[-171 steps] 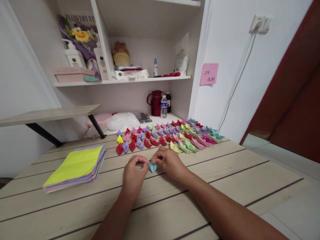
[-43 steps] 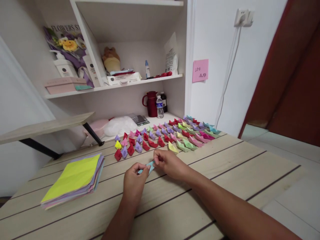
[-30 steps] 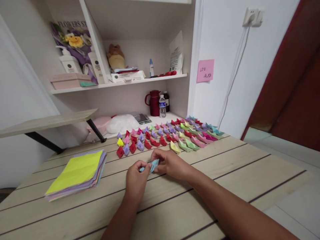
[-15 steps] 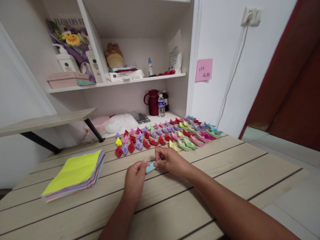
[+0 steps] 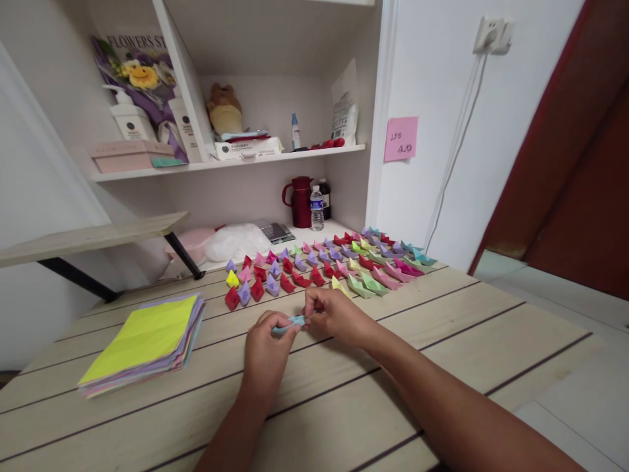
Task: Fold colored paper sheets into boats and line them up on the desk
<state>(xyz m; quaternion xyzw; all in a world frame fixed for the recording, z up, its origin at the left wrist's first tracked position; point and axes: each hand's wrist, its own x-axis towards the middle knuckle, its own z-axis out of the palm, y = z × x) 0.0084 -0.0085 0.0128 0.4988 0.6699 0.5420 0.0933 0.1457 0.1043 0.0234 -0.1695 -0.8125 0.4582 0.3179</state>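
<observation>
A small piece of folded light-blue paper (image 5: 296, 320) is held between my two hands, just above the table (image 5: 344, 393). My left hand (image 5: 269, 337) pinches its left end between thumb and fingers. At the right end, the fingertips of my right hand (image 5: 334, 314) close on the paper and cover part of it. Beyond my hands stand rows of folded paper boats (image 5: 304, 278) in red, purple, pink, yellow, green and blue. To the left lies a stack of coloured paper sheets (image 5: 142, 337) with a yellow one on top.
A wooden riser (image 5: 93, 236) on black legs stands at the left. Behind the boats are a white plastic bag (image 5: 239, 241), a dark red jug (image 5: 300, 202) and a water bottle (image 5: 317, 208). A pink note (image 5: 401, 139) sticks to the wall.
My left thumb and fingers have shifted on the blue paper, which now lies flatter and reaches further left between them. My right hand stays in nearly the same place.
</observation>
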